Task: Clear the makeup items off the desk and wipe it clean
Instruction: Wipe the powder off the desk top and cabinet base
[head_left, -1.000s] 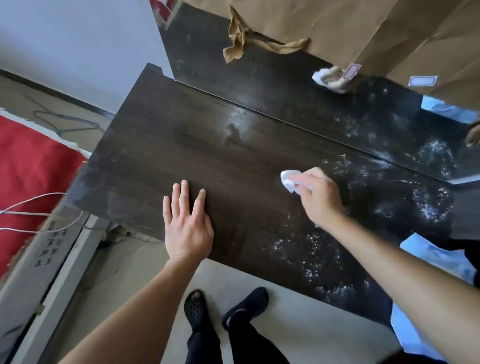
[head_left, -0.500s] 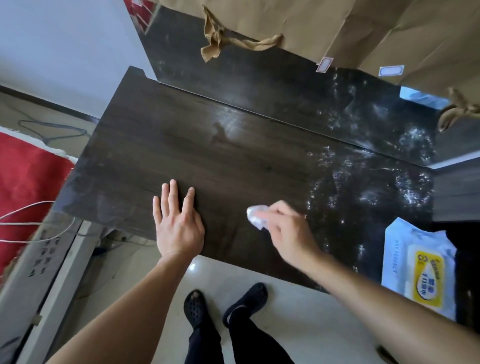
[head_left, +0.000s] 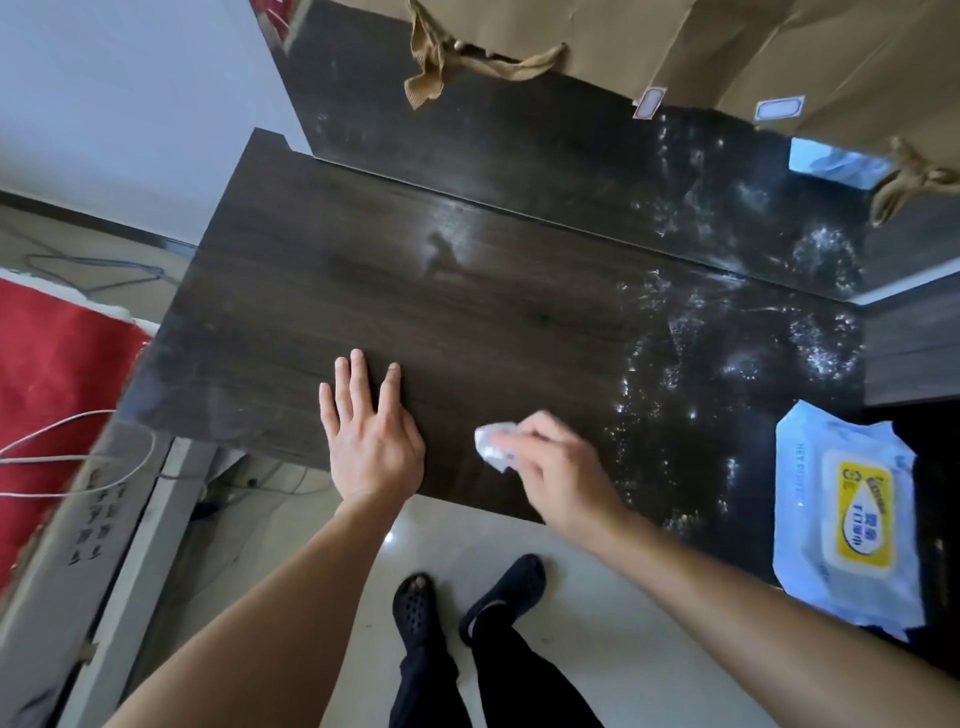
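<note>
The dark wood desk (head_left: 395, 291) fills the middle of the head view, with white powdery smears (head_left: 727, 358) across its right part. My left hand (head_left: 369, 436) lies flat on the desk near the front edge, fingers spread, holding nothing. My right hand (head_left: 556, 467) presses a crumpled white wipe (head_left: 493, 441) onto the desk just right of the left hand. No makeup items show on the desk.
A pack of wet wipes (head_left: 847, 514) lies at the desk's front right corner. A mirror (head_left: 519, 150) stands along the back edge, reflecting brown paper (head_left: 779, 52). Red cloth (head_left: 57, 364) and white cables (head_left: 67, 441) sit to the left. My feet in black clogs (head_left: 467, 597) stand on the pale floor.
My right hand has swept the wipe from the middle right of the desk toward the front edge and leftward, near my left hand. The left hand has stayed flat.
</note>
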